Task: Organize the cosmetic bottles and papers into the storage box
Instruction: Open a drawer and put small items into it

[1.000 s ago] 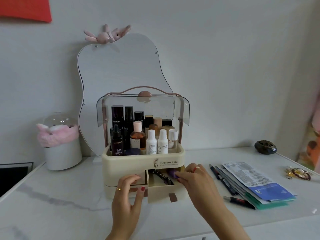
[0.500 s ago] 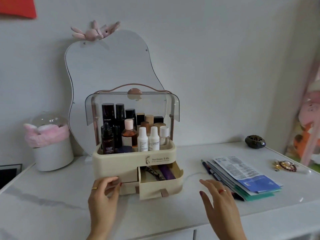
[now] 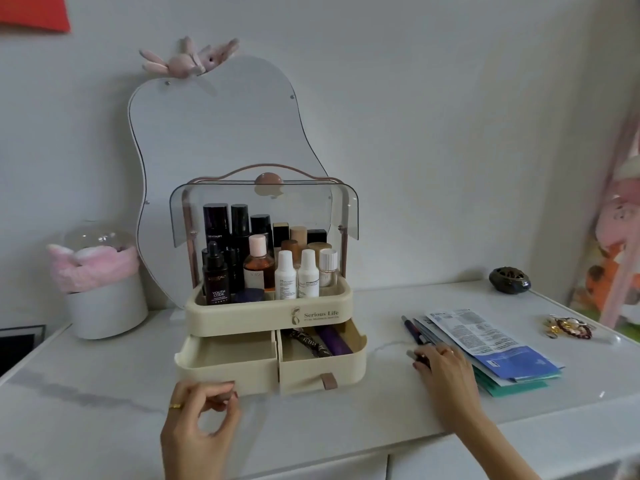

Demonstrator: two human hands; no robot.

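At about 7 o'clock, nearest the camera, the left hand (image 3: 197,415) pinches the pull tab of the left drawer (image 3: 227,358) between thumb and curled fingers; that drawer stands pulled out and shows a bare floor. At 5 o'clock the right hand (image 3: 445,370) lies palm down on the table (image 3: 104,403), its fingertips curled around a dark pen-like stick (image 3: 417,356) at the near left edge of the papers (image 3: 491,344). The papers form a stack at 3 o'clock, printed leaflets on top and a green sheet at the bottom, with more pens (image 3: 410,329) lying along its left side.

Beside the left drawer, the right drawer (image 3: 322,363) is also pulled out and holds a purple tube (image 3: 334,341) and a dark patterned stick (image 3: 308,341). Above both drawers the storage box (image 3: 270,315) carries the cosmetic bottles (image 3: 263,261) upright in its top tray, under a raised clear lid.

Farther off, a white pot (image 3: 104,306) with pink fabric stands at 9 o'clock, a dark round ornament (image 3: 509,280) at 2 o'clock and a gold trinket (image 3: 568,329) just nearer than it. A pear-shaped mirror (image 3: 214,133) leans on the wall at 12 o'clock.
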